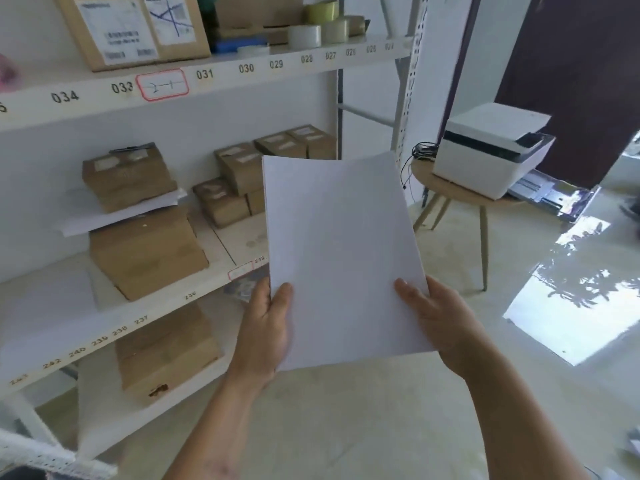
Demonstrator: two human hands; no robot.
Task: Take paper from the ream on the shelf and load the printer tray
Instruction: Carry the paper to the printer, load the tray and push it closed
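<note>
**Paper stack held in both hands between shelf and printer**

A stack of white paper (341, 258) was held upright in front of the body, its face turned toward the camera and its top edge tilted slightly to the left. The lower left edge was gripped by the left hand (268, 327), with the thumb laid across the front of the sheets and the fingers hidden behind them. The lower right edge was clasped by the right hand (438, 317) in the same way, thumb on the front. The stack was thus carried between the two hands, rising above them and well clear of every surface.

To the left, a white shelf (166, 88) marked with numbers was seen, on which brown wrapped reams (145, 251) were stacked, with some loose white sheets (121, 213) caught between two of them. Small brown boxes (242, 174) were ranged further back on the same level.

To the right, well apart from the paper, a white printer (491, 150) was set on a small round wooden counter (426, 174). Its tray (550, 195) was seen drawn out at the front, toward the lit floor (346, 410)
</note>
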